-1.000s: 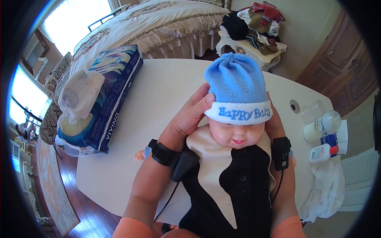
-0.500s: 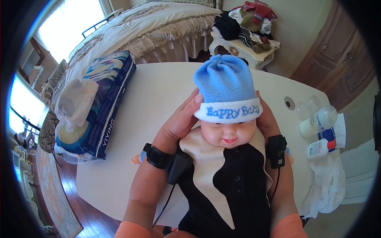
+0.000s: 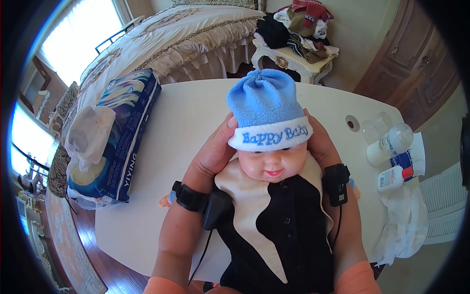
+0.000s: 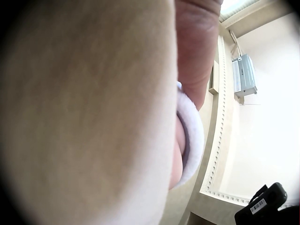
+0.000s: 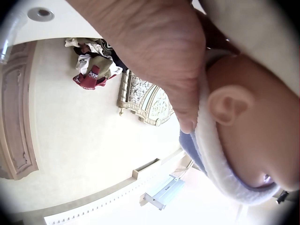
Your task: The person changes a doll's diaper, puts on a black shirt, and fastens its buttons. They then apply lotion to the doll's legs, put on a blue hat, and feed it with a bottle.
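Observation:
A doll (image 3: 271, 166) faces up at me, wearing a blue fleece hat (image 3: 264, 100) with a white brim lettered "Happy Baby". My left hand (image 3: 218, 147) grips one side of the hat, thumb on the brim; its fingers are hidden behind the head. On the other side, my right hand (image 3: 320, 139) holds the hat's edge. The right wrist view shows that thumb at the white brim (image 5: 211, 136), beside the doll's ear (image 5: 229, 104). The brim sits low, close over the doll's eyes. A black and beige buttoned garment (image 3: 259, 215) spreads below its chin.
On the white table (image 3: 176, 122), a blue diaper pack (image 3: 117, 147) lies at left with a plastic bag (image 3: 90, 132) on it. At right are baby bottles (image 3: 387, 144), a red-capped white bottle (image 3: 391, 179) and white cloth (image 3: 404, 220). Clothes (image 3: 298, 29) are piled behind.
Both hands keep their hold on the hat. The whole scene, doll included, has shifted left in the head view as the camera turned. The doll's head sits slightly lower in the frame.

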`<state>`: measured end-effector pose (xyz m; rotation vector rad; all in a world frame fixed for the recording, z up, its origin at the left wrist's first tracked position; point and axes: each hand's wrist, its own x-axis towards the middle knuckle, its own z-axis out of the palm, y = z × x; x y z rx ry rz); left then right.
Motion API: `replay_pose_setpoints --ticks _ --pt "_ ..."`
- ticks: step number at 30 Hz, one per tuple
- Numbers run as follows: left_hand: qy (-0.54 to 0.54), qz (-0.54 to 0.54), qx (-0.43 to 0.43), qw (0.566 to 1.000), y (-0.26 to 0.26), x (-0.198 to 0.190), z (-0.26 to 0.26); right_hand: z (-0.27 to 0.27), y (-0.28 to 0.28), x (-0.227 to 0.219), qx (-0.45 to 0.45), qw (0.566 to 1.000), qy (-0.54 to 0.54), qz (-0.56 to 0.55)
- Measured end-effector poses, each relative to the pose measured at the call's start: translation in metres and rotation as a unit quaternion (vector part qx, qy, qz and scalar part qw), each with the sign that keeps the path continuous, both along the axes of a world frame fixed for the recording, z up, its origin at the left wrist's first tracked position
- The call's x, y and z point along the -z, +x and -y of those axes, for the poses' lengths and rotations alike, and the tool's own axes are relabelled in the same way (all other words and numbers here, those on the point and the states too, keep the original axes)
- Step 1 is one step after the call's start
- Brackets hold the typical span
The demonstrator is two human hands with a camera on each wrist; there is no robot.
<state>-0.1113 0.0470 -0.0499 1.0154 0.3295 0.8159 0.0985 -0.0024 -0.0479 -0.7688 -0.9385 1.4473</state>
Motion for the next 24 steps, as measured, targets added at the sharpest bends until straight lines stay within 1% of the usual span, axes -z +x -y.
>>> replay_pose_setpoints --ticks 4,6,7,9,12,14,18,19,20,21,22,23,24 --pt "-0.009 -0.008 -0.014 1.0 0.001 -0.004 0.002 -0.001 0.001 0.001 0.005 1.0 0.002 0.013" --pt "0.015 -0.005 0.03 0.999 0.0 -0.005 0.0 -0.003 0.004 0.004 0.001 1.0 -0.002 0.009" --pt "0.015 -0.005 0.03 0.999 0.0 -0.005 0.0 -0.003 0.005 0.005 -0.008 1.0 -0.005 0.006" --pt "-0.02 -0.005 0.017 1.0 0.001 -0.003 0.0 -0.003 0.005 0.005 -0.017 1.0 -0.007 0.004" --pt "-0.041 -0.013 0.013 0.999 0.003 0.002 -0.006 -0.005 0.002 0.005 0.0 1.0 0.002 0.029" --pt "-0.059 -0.015 0.012 0.998 0.005 0.007 -0.011 -0.011 0.003 0.011 0.013 0.998 -0.023 0.051" --pt "-0.106 0.001 0.01 0.994 0.007 0.005 -0.011 -0.016 0.002 0.017 0.031 0.998 -0.03 0.043" --pt "-0.107 0.0 0.009 0.994 0.005 0.008 -0.013 -0.016 0.002 0.016 0.054 0.995 -0.044 0.068" --pt "-0.107 -0.027 0.004 0.994 0.004 0.013 -0.018 -0.017 0.001 0.015 0.078 0.991 -0.058 0.093" --pt "-0.108 -0.055 -0.001 0.993 0.004 0.017 -0.02 -0.018 0.004 0.02 0.077 0.991 -0.059 0.093" --pt "-0.108 -0.055 -0.001 0.993 0.003 0.02 -0.022 -0.02 0.008 0.028 0.092 0.984 -0.044 0.144" --pt "-0.099 -0.089 -0.023 0.991 0.004 0.022 -0.022 -0.021 0.011 0.032 0.107 0.974 -0.03 0.196" --pt "-0.089 -0.122 -0.045 0.988 0.004 0.023 -0.022 -0.019 0.009 0.029 0.106 0.974 -0.03 0.196"
